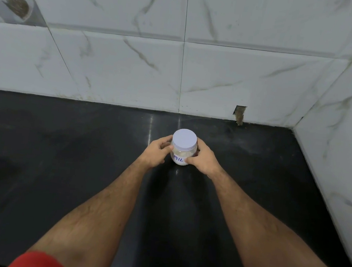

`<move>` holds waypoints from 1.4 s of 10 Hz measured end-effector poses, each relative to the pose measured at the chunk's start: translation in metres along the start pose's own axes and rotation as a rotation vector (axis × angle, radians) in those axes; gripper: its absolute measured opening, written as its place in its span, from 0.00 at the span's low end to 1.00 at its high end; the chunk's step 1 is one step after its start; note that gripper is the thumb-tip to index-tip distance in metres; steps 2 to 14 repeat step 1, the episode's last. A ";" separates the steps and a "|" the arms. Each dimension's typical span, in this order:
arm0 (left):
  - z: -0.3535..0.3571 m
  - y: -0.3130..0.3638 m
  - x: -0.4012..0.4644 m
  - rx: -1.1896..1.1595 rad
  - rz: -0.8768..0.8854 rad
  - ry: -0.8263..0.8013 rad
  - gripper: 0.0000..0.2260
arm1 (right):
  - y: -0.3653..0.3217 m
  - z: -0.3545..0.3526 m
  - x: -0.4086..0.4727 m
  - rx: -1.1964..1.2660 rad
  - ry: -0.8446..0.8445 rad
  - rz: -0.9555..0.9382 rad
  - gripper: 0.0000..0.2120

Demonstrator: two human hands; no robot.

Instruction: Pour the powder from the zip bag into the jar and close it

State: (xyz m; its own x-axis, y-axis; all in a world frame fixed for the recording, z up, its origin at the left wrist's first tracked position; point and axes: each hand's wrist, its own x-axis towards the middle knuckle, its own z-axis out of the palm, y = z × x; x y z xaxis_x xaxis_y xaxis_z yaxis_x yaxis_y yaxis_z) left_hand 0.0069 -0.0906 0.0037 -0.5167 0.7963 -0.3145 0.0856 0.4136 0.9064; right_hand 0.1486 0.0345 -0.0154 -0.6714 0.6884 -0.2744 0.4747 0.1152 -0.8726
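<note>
A small clear jar [181,155] stands upright on the black counter [59,164], holding pale powder. A white label with blue letters "MIL" faces me. A round white lid [184,139] sits on top of it. My left hand [157,153] wraps the jar's left side, thumb on the front. My right hand [204,159] wraps its right side, thumb across the label. No zip bag is in view.
White marble-look wall tiles [177,68] rise behind the counter and along the right side [342,151]. A small broken notch [239,114] shows at the base of the back wall. Red sleeves [37,262] edge the bottom of the view.
</note>
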 end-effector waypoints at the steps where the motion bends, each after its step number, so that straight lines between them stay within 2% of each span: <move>1: -0.008 -0.001 -0.002 0.072 0.030 0.027 0.25 | -0.005 0.001 -0.006 -0.052 0.054 0.003 0.43; 14: -0.008 -0.001 -0.002 0.072 0.030 0.027 0.25 | -0.005 0.001 -0.006 -0.052 0.054 0.003 0.43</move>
